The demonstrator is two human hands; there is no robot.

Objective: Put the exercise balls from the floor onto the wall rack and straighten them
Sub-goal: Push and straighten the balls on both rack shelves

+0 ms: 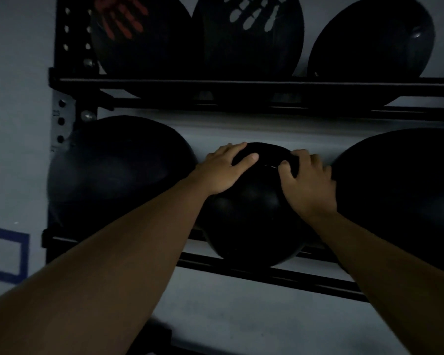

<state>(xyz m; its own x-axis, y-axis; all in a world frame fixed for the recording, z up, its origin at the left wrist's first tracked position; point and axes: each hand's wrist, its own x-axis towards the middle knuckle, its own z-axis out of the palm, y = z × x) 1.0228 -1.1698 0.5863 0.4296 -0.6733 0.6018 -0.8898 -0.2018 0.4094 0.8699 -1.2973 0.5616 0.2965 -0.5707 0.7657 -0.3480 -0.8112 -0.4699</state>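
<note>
A black exercise ball [251,216] sits on the lower rails of the black wall rack [215,87], in the middle. My left hand [226,170] lies on the ball's upper left with fingers spread over the top. My right hand [308,183] presses on its upper right, fingers curled over the top edge. Larger black balls flank it on the same shelf: one at the left [118,172] and one at the right [400,190]. The scene is dim.
The upper shelf holds three black balls: one with a red hand print [139,34], one with a white hand print [249,34] and a plain one [372,39]. The rack's perforated upright [62,119] stands at the left. A blue taped square [8,254] marks the wall.
</note>
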